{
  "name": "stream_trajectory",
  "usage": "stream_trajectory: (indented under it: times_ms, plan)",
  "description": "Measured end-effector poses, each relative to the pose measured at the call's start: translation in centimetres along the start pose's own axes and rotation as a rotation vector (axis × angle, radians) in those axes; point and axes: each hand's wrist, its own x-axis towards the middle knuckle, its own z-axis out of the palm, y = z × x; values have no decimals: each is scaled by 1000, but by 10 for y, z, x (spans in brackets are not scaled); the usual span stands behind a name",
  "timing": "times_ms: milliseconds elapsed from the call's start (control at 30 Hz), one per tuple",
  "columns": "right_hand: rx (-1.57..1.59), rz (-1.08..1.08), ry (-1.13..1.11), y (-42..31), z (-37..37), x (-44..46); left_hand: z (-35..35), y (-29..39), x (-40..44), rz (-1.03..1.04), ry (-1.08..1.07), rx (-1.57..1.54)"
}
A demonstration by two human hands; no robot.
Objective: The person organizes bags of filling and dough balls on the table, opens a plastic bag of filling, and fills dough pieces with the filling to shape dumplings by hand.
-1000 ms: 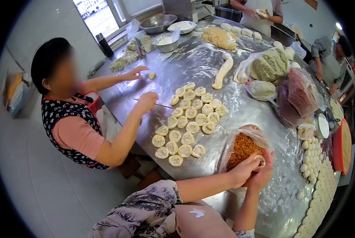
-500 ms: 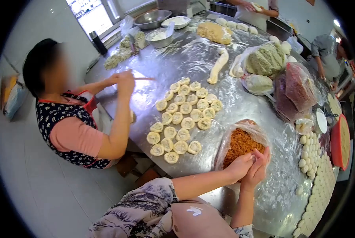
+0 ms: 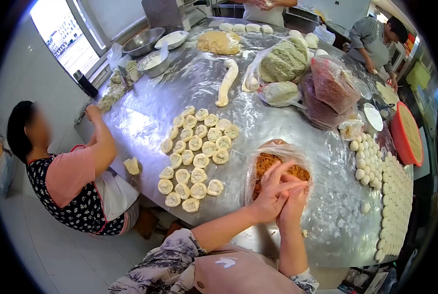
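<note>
My left hand (image 3: 270, 198) and my right hand (image 3: 293, 205) meet over the near side of a plastic-lined bowl (image 3: 250, 183). Crumbly orange-brown filling (image 3: 265, 164) lies inside the bowl, partly covered by my hands. The fingers of my left hand are stretched out and apart, pointing away from me and to the right. My right hand is closed against the left fingers and palm. Whatever may be between the hands is hidden.
Rows of filled dough rounds (image 3: 199, 160) lie left of the bowl on the metal table (image 3: 331, 206). A dough roll (image 3: 226, 83), bagged green filling (image 3: 285, 61) and bagged reddish filling (image 3: 329, 88) are farther back. Dough balls (image 3: 366, 161) sit right. A co-worker (image 3: 64, 181) stands left.
My view has turned, so the table appears shifted left. My left fingers have spread apart over the filling. The co-worker's arm, raised with a thin stick earlier, now reaches toward the green filling.
</note>
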Motion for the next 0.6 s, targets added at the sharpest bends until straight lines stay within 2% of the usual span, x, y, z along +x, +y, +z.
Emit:
stream_trajectory:
  times_ms: [100, 133, 233, 267, 300, 367, 400, 467, 600]
  plan:
    - [-183, 158, 146, 0, -12, 4, 10, 9, -3, -73, 46, -114]
    - [-361, 95, 207, 0, -15, 9, 10, 11, -5, -141, -35, -116]
    - [-450, 73, 137, -14, -23, 9, 12, 21, 1, -369, 99, -618]
    - [-630, -53, 125, -12, -30, 9, 9, 11, 3, -426, 42, -611]
    - [-687, -158, 106, -10, -27, 7, 17, -7, 1, -528, 34, -763]
    - [-794, -375, 79, -5, -13, 4, 21, 5, 3, -584, -9, -789]
    - [-722, -416, -69, -1, -13, 4, 20, 7, 4, -571, -37, -817]
    - [-830, -324, -50, -3, -15, 11, 15, 8, -1, -563, -96, -872]
    - [-1120, -254, 70, 1, -24, 25, 22, 24, -3, -613, 45, -898]
